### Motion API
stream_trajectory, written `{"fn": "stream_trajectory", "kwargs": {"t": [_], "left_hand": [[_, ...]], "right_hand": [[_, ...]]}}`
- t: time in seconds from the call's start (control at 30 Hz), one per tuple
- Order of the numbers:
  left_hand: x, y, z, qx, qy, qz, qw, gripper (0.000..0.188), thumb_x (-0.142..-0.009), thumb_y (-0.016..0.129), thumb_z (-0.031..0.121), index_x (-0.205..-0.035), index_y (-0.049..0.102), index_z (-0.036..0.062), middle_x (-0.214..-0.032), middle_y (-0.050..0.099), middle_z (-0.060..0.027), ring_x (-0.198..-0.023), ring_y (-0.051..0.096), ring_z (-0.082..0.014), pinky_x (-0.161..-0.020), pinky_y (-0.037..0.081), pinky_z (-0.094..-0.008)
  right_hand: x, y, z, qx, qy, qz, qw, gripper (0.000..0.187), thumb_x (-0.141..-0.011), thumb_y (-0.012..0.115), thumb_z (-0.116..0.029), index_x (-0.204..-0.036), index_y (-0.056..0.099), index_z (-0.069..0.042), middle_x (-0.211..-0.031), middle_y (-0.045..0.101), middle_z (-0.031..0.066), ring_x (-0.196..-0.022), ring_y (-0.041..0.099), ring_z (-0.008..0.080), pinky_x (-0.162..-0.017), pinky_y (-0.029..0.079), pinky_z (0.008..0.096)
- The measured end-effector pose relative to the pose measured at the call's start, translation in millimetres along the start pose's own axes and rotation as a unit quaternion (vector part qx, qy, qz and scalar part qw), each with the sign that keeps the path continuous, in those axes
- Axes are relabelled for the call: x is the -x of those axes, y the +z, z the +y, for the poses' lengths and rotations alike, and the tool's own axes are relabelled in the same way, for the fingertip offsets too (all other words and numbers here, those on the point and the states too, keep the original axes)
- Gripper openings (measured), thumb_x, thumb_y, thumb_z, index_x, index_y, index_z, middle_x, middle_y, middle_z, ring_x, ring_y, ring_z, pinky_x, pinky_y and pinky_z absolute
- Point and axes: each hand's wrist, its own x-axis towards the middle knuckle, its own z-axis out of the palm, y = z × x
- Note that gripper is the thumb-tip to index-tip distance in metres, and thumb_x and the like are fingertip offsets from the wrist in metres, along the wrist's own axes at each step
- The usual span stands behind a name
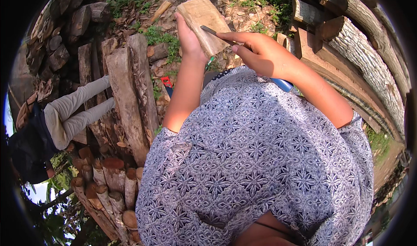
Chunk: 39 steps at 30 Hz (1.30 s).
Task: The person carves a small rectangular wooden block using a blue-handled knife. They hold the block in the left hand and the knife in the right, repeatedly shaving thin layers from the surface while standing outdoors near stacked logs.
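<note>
A thick, pale block of wood [200,12] is tilted in front of me, its rough face up. My left hand [190,39] grips it along its left edge, the palm beneath and the thumb at the side. My right hand [260,50] is closed around a slim, dark metal tool [209,30], whose flat tip lies against the block's face. I cannot tell whether it is a chisel or a file. A blue, rounded piece [282,84] shows below my right wrist; whether it belongs to the tool is unclear.
A red and blue object [167,83] lies beyond my left forearm. Weathered planks [126,89] and cut logs [114,176] are stacked at left, where a person in light trousers [80,98] stands. Large logs and beams [367,57] line the right. Dry leaves cover the ground.
</note>
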Motion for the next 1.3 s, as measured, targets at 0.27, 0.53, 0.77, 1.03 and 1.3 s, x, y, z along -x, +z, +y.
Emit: {"fn": "stream_trajectory", "kwargs": {"t": [0.27, 0.53, 0.77, 1.03, 1.3], "left_hand": [[-15.7, 0.3, -8.7, 0.026, -0.026, -0.037, 0.999, 0.082, -0.101, 0.016, 0.068, -0.140, 0.046, 0.0018, -0.124, 0.061, -0.0241, -0.109, 0.064, -0.0424, -0.092, 0.054, -0.0567], [-11.5, 2.8, -1.6, -0.035, -0.045, -0.010, 0.998, 0.077, -0.103, 0.014, 0.066, -0.134, 0.050, 0.0041, -0.117, 0.064, -0.0172, -0.104, 0.066, -0.0328, -0.090, 0.056, -0.0487], [-10.6, 1.6, -5.5, -0.059, -0.032, 0.046, 0.997, 0.075, -0.104, 0.015, 0.064, -0.133, 0.050, 0.0043, -0.117, 0.063, -0.0176, -0.103, 0.066, -0.0325, -0.089, 0.056, -0.0472], [23.5, 9.0, -55.3, 0.001, -0.113, -0.048, 0.992, 0.063, -0.108, 0.022, 0.054, -0.138, 0.049, 0.0045, -0.124, 0.062, -0.0155, -0.110, 0.065, -0.0284, -0.091, 0.055, -0.0439], [14.8, 6.2, -29.1, -0.012, -0.068, 0.047, 0.996, 0.072, -0.105, 0.018, 0.062, -0.133, 0.051, 0.0035, -0.121, 0.063, -0.0179, -0.106, 0.065, -0.0315, -0.088, 0.056, -0.0490]], "right_hand": [[2.1, -2.4, 1.4, 0.015, -0.005, 0.041, 0.999, 0.044, -0.098, 0.049, -0.015, -0.141, 0.057, -0.008, -0.081, 0.059, 0.0111, -0.074, 0.053, 0.0184, -0.070, 0.045, 0.0343], [-1.7, 14.4, 2.5, -0.006, 0.002, 0.071, 0.997, 0.046, -0.098, 0.048, -0.015, -0.143, 0.055, -0.009, -0.057, 0.051, 0.0033, -0.050, 0.051, 0.0108, -0.053, 0.044, 0.0324], [-10.2, 21.0, 10.8, -0.044, 0.035, 0.061, 0.997, 0.045, -0.099, 0.048, -0.015, -0.144, 0.055, -0.010, -0.057, 0.053, 0.0033, -0.046, 0.052, 0.0104, -0.048, 0.044, 0.0317], [-50.2, -25.5, 25.9, -0.021, 0.042, 0.201, 0.978, 0.046, -0.102, 0.048, -0.016, -0.148, 0.051, -0.014, -0.061, 0.053, 0.0016, -0.048, 0.051, 0.0088, -0.048, 0.045, 0.0272], [9.6, -15.8, 3.9, -0.040, 0.086, -0.052, 0.994, 0.044, -0.104, 0.046, -0.020, -0.147, 0.052, -0.015, -0.056, 0.046, -0.0014, -0.046, 0.047, 0.0075, -0.047, 0.043, 0.0274]]}}
